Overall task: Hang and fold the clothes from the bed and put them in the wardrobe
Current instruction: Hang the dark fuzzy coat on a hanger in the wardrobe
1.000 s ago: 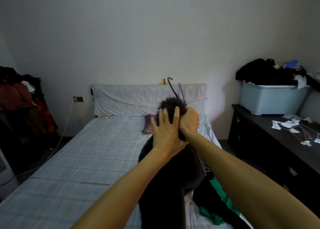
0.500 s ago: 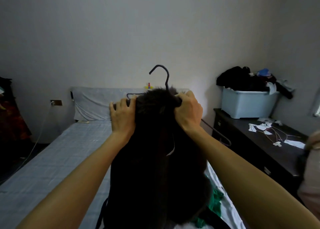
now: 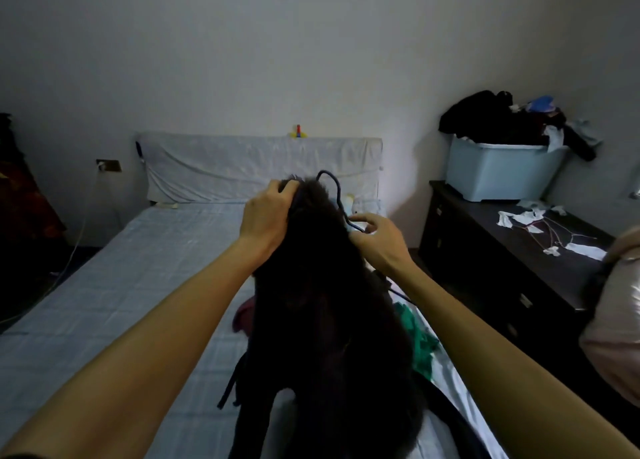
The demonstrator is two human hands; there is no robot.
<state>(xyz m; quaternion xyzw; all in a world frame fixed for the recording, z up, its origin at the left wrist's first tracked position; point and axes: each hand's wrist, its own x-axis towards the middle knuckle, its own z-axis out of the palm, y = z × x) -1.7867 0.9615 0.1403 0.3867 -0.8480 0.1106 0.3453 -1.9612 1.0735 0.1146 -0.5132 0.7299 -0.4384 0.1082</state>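
Observation:
A fluffy black garment (image 3: 329,306) hangs in front of me over the bed (image 3: 114,295). My left hand (image 3: 266,216) grips its top left edge. My right hand (image 3: 377,240) pinches the dark wire hanger (image 3: 337,195) at the base of its hook, at the garment's top right. The hook sticks up above the garment. A hanger arm pokes out below my right wrist. A green garment (image 3: 419,340) and a maroon one (image 3: 244,314) lie on the bed, partly hidden behind the black one.
A dark dresser (image 3: 519,261) stands right of the bed, with a pale blue bin (image 3: 502,171) heaped with clothes and wire hangers (image 3: 561,236) with white scraps. Clothes (image 3: 20,195) hang at the far left. A pale pink shape (image 3: 616,323) is at the right edge.
The garment and hanger have dropped lower in view. My right hand shifted from gripping the garment's top to pinching the hanger wire. The view tilted down, showing more of the bed.

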